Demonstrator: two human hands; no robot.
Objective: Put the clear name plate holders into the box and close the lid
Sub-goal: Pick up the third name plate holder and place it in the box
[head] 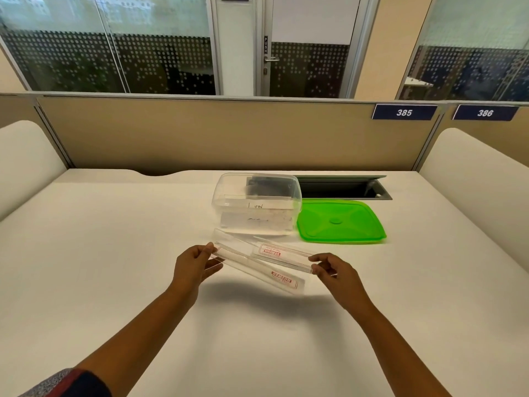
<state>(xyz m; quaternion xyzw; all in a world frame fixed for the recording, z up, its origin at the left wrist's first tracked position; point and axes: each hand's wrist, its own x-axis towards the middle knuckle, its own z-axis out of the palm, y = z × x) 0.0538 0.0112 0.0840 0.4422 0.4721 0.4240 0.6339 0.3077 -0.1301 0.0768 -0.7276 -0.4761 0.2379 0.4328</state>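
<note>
A clear name plate holder [263,260] with a red-printed label hangs above the white desk, gripped at its two ends by my left hand [194,266] and my right hand [333,270]. A second clear holder [279,279] with a red label lies slanted beneath it; whether it rests on the desk or is also held I cannot tell. Behind them stands the open clear plastic box [226,193], with paper name cards and what look like holders inside. The green lid [340,222] lies flat on the desk to the right of the box.
A recessed cable slot with its flap raised [343,187] sits behind the lid. Beige partition panels [229,133] wall the desk at the back, with white rounded dividers [25,156] on both sides. The white desk [114,253] stretches left and toward me.
</note>
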